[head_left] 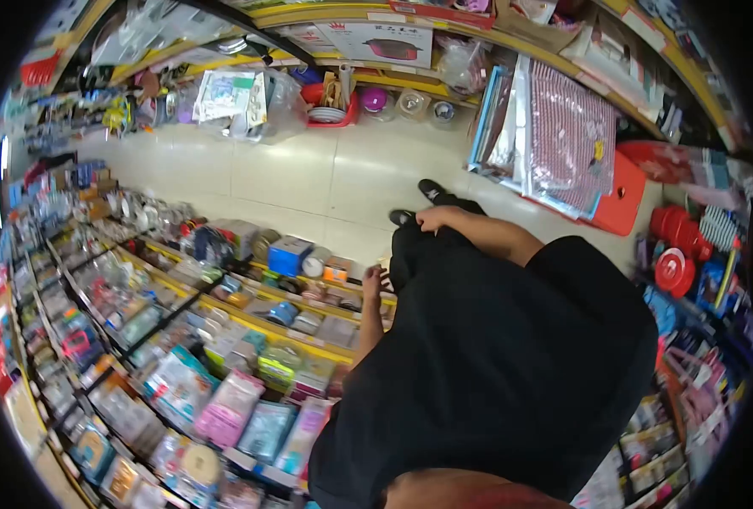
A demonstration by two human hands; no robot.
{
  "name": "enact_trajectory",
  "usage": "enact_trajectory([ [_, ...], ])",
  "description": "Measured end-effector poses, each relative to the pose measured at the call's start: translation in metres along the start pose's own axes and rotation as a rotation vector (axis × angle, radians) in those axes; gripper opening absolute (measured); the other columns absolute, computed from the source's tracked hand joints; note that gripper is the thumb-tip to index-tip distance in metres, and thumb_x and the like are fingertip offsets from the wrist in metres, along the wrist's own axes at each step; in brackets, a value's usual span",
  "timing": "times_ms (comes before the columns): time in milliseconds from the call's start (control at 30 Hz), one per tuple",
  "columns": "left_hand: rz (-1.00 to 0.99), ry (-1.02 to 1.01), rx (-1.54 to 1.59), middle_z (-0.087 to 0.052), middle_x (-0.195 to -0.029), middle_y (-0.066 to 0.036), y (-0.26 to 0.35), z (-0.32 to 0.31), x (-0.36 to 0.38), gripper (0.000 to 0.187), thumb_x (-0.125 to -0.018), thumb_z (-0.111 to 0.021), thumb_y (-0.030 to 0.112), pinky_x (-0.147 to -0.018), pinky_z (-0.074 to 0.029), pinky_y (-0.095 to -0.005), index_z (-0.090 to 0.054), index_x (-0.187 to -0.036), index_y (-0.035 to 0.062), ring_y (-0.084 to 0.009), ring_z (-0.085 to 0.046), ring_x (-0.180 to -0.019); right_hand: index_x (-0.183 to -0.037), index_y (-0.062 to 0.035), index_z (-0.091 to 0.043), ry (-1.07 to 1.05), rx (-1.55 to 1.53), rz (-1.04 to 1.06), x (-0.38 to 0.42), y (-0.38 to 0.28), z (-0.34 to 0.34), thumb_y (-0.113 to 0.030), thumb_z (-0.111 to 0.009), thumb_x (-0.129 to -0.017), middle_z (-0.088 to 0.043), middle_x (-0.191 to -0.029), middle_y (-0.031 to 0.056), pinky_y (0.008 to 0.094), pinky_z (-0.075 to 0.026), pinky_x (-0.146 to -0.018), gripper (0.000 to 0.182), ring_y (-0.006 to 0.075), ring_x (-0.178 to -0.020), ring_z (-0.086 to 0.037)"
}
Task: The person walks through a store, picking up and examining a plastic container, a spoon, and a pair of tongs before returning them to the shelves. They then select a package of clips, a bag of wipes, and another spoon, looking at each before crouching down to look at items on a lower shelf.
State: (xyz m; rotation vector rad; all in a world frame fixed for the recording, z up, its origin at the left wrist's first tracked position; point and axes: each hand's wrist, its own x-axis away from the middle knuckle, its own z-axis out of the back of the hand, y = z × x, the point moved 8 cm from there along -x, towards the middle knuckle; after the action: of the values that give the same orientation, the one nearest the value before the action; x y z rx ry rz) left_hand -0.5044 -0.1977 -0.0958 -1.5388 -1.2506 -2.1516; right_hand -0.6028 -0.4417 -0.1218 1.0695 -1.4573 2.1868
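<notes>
left hand [371,281] hangs empty, fingers loosely spread, beside yellow-edged shop shelf [249,318] | right hand [437,220] on black trousers [419,254], grip unclear (curled) | risk: hand brushing small packets off shelf

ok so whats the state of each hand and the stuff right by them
left hand: open, fingers spread, resting at the shelf edge, holding nothing
right hand: resting on the thigh, grip unclear
blue box: closed, upright on the shelf
shelf: stocked with packaged goods
</notes>
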Motion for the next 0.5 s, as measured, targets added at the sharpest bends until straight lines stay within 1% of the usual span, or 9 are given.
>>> enact_trajectory([
  [33, -0.058, -0.004, -0.057, -0.058, -0.089, -0.009, 0.011, -0.025, 0.003, 0.022, -0.08, -0.049, 0.019, -0.061, -0.047, -0.0296, -0.052, -0.095, 0.003, -0.0198, -0.059, -0.08, -0.097, -0.0076, -0.056, 0.043, 0.048, 0.06, 0.005, 0.019, -0.013, -0.024, -0.057, -0.071, -0.059, -0.092, 0.0136, 0.0378, -0.044, -0.069, 0.031, 0.0278, -0.084, -0.057],
  [67, -0.113, 0.011, -0.111, -0.058, -0.089, -0.009, 0.014, -0.042, 0.009, 0.023, -0.081, -0.049, 0.018, -0.061, -0.047, -0.029, -0.051, -0.097, 0.003, -0.0193, -0.059, -0.081, -0.097, -0.0073, -0.056, -0.058, 0.078, 0.088, 0.014, 0.028, -0.027, -0.024, -0.057, -0.071, -0.059, -0.093, 0.0144, 0.0371, -0.044, -0.07, 0.032, 0.0278, -0.084, -0.057],
  [133, -0.134, 0.056, 0.024, -0.059, -0.09, -0.008, 0.025, -0.079, 0.039, 0.024, -0.081, -0.048, 0.017, -0.061, -0.046, -0.0278, -0.051, -0.1, 0.0027, -0.0181, -0.059, -0.079, -0.092, -0.0022, -0.059, -0.188, 0.236, 0.086, 0.013, 0.059, -0.056, -0.018, -0.054, -0.066, -0.06, -0.088, 0.0178, 0.0392, -0.044, -0.072, 0.03, 0.0312, -0.085, -0.057],
  [167, -0.136, 0.035, 0.058, -0.058, -0.093, -0.008, 0.013, -0.092, 0.041, 0.027, -0.081, -0.047, 0.018, -0.065, -0.046, -0.0292, -0.049, -0.104, 0.0043, -0.0182, -0.058, -0.081, -0.091, -0.002, -0.059, -0.143, 0.221, 0.104, 0.013, 0.066, -0.056, -0.018, -0.054, -0.066, -0.06, -0.089, 0.0179, 0.0391, -0.044, -0.072, 0.03, 0.0312, -0.085, -0.057],
  [233, -0.173, 0.067, 0.051, -0.058, -0.091, -0.007, -0.011, -0.12, 0.055, 0.025, -0.082, -0.047, 0.018, -0.063, -0.046, -0.0285, -0.05, -0.102, 0.0045, -0.0167, -0.058, -0.078, -0.089, -0.0016, -0.058, -0.063, 0.199, 0.14, 0.019, 0.08, -0.057, -0.018, -0.055, -0.066, -0.06, -0.089, 0.0181, 0.0389, -0.044, -0.071, 0.029, 0.0311, -0.086, -0.057],
  [333, -0.311, 0.161, 0.091, -0.059, -0.085, -0.009, -0.061, -0.142, 0.069, 0.023, -0.082, -0.048, 0.016, -0.059, -0.046, -0.0276, -0.051, -0.1, 0.0012, -0.0164, -0.057, -0.073, -0.081, -0.0014, -0.059, -0.013, 0.334, 0.272, 0.058, 0.082, -0.06, -0.018, -0.054, -0.064, -0.06, -0.083, 0.0192, 0.0396, -0.045, -0.068, 0.024, 0.0328, -0.08, -0.057],
  [367, -0.353, 0.2, 0.131, -0.059, -0.083, -0.01, -0.089, -0.152, 0.078, 0.023, -0.081, -0.049, 0.015, -0.058, -0.046, -0.0273, -0.051, -0.098, -0.0003, -0.0167, -0.057, -0.07, -0.097, -0.0047, -0.054, -0.151, 0.474, 0.225, 0.067, 0.094, -0.074, -0.022, -0.056, -0.07, -0.059, -0.091, 0.0168, 0.0375, -0.044, -0.075, 0.032, 0.0319, -0.088, -0.055],
  [433, -0.351, 0.324, 0.274, -0.058, -0.078, -0.009, -0.152, -0.163, 0.103, 0.023, -0.082, -0.05, 0.017, -0.055, -0.045, -0.0286, -0.052, -0.096, -0.0009, -0.0157, -0.056, -0.066, -0.094, -0.0024, -0.055, -0.264, 0.675, 0.273, 0.087, 0.114, -0.099, -0.021, -0.056, -0.07, -0.058, -0.09, 0.0191, 0.0389, -0.044, -0.075, 0.031, 0.0332, -0.088, -0.055],
  [500, -0.319, 0.499, 0.489, -0.058, -0.078, -0.008, -0.216, -0.178, 0.148, 0.02, -0.08, -0.049, 0.013, -0.053, -0.044, -0.0274, -0.052, -0.096, 0.0021, -0.0148, -0.057, -0.065, -0.091, -0.0012, -0.056, -0.233, 0.764, 0.385, 0.107, 0.14, -0.125, -0.021, -0.056, -0.069, -0.058, -0.089, 0.02, 0.0397, -0.044, -0.075, 0.029, 0.0337, -0.088, -0.055],
])
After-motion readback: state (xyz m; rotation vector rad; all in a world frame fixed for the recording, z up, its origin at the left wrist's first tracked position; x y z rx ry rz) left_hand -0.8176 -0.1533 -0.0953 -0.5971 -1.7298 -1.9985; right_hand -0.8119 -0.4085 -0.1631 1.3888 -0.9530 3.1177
